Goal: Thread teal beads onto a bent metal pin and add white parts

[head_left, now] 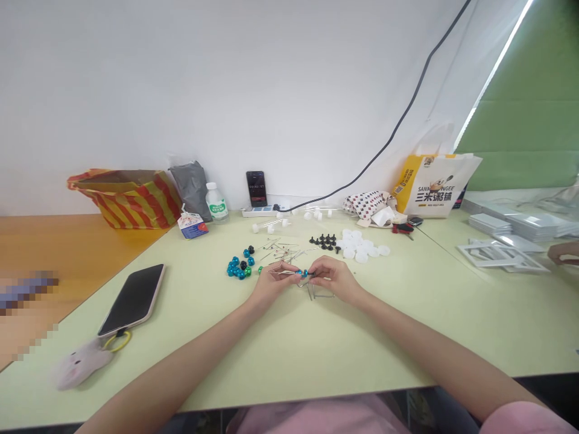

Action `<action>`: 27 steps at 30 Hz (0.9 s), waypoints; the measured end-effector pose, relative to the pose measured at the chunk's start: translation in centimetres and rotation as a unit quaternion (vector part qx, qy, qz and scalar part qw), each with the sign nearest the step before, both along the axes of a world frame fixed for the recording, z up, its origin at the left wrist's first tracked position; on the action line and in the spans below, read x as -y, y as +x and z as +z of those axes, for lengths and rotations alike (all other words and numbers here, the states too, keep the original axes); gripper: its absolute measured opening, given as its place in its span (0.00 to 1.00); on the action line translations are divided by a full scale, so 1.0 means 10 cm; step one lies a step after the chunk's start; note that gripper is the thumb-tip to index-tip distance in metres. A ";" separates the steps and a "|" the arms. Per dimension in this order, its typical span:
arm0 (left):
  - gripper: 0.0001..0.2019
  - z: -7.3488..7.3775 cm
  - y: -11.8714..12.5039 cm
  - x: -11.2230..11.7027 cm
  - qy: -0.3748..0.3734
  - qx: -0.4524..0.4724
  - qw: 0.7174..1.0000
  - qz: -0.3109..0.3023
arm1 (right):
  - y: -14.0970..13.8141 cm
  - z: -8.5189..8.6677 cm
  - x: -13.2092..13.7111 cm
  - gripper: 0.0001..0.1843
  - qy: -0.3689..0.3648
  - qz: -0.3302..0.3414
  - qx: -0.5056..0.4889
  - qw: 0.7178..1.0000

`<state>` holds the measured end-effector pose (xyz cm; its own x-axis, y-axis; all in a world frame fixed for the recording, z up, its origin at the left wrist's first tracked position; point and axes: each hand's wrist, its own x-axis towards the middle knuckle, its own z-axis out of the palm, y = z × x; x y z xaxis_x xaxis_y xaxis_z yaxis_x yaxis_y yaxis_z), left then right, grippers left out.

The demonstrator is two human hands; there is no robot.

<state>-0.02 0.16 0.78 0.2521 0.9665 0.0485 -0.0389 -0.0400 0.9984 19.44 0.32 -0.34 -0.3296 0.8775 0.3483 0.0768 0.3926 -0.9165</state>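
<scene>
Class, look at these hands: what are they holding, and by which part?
A thin metal pin: the left hand pinches its shaft, and the right hand holds the end with a blue bead.

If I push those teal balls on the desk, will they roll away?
The teal balls look round and glossy, so they would probably roll easily on the smooth pale green desk. They seem small and likely light, so a nudge could scatter the cluster.

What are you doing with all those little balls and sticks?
A person's left hand and right hand are holding a thin metal rod with small blue balls on it, above a pale green table. Teal balls, metal pins, black studs and white round caps lie nearby. Another person's hand is at the far right.
</scene>
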 end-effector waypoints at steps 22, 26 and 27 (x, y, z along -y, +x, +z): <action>0.13 -0.04 -0.02 -0.03 -0.003 0.011 1.000 -0.012 | 0.01 0.02 0.00 0.16 -0.077 0.055 -0.007 0.995; 0.13 -0.04 -0.02 -0.02 0.002 0.010 1.000 -0.012 | 0.01 0.04 0.01 0.19 -0.105 0.071 -0.021 0.992; 0.13 -0.03 -0.02 -0.02 0.004 0.011 1.000 -0.013 | 0.01 0.04 0.01 0.20 -0.112 0.075 -0.027 0.990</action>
<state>-0.26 0.38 0.45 0.2751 0.9595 0.0614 -0.0620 -0.0460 0.9970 19.54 0.25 0.07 -0.4490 0.8771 0.1709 -0.0185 0.1820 -0.9831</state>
